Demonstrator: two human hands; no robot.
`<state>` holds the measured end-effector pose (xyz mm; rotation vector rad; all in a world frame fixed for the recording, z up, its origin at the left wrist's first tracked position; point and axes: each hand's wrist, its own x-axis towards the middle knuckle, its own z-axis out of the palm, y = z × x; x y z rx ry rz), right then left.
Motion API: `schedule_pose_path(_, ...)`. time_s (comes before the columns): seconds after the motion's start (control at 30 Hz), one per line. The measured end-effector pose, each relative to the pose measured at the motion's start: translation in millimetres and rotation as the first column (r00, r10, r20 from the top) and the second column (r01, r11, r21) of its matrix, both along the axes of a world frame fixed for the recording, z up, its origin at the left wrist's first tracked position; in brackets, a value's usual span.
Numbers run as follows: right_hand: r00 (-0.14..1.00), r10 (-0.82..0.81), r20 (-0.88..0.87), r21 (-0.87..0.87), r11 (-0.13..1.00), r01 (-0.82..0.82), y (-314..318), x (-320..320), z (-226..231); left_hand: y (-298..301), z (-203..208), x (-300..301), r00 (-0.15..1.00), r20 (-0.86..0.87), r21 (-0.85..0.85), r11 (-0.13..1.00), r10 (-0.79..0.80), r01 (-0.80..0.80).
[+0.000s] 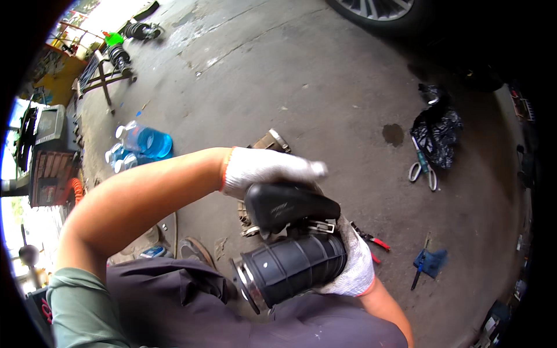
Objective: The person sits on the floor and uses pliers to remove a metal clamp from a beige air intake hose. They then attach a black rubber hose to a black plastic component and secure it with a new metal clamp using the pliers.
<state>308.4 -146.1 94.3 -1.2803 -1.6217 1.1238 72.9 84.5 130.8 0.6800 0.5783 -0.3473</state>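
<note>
A black ribbed air intake hose [296, 267] lies on its side above my lap, a metal clamp [248, 281] round its left end. My right hand [357, 269], in a white knitted glove, wraps round the hose's right end. Joined to its top is a smooth black plastic chamber [284, 206]. Across that chamber reaches my left hand [267, 171], gloved too, its fingers stretched out flat and slightly blurred at the tips; the thumb is hidden. Behind both hands a tan and grey part [270, 141] shows partly on the floor.
Right on the floor are red-handled pliers [377, 242], scissors [422, 168], a black plastic bag [436, 136] and a blue cloth [434, 264]. Bottles of blue liquid [152, 142] stand left. Far off are a car wheel [377, 8] and shock absorbers [119, 58].
</note>
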Motion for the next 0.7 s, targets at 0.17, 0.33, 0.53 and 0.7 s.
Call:
schedule_pose_path(0.17, 0.902, -0.406, 0.148, 0.107, 0.913, 0.393, -13, -1, -18, 6, -55, 7, 0.894, 0.173, -0.069, 0.911, 0.413, -0.408)
schedule_pose_path(0.33, 0.805, -0.593, 0.006, 0.067, 0.804, 0.591, 7, -2, 5, -56, -72, 63, 0.851, 0.524, 0.852, 0.023, -0.046, -0.523)
schedule_pose_path(0.53, 0.857, -0.511, 0.066, 0.324, 0.823, 0.466, -11, 5, 3, -86, -114, 65, 0.635, 0.530, 0.041, 0.731, 0.562, -0.681)
schedule_pose_path(0.7, 0.834, -0.505, -0.223, -0.108, 0.863, 0.494, -28, 51, -27, -70, -99, 24, 0.777, 0.620, 0.668, 0.446, 0.110, -0.596)
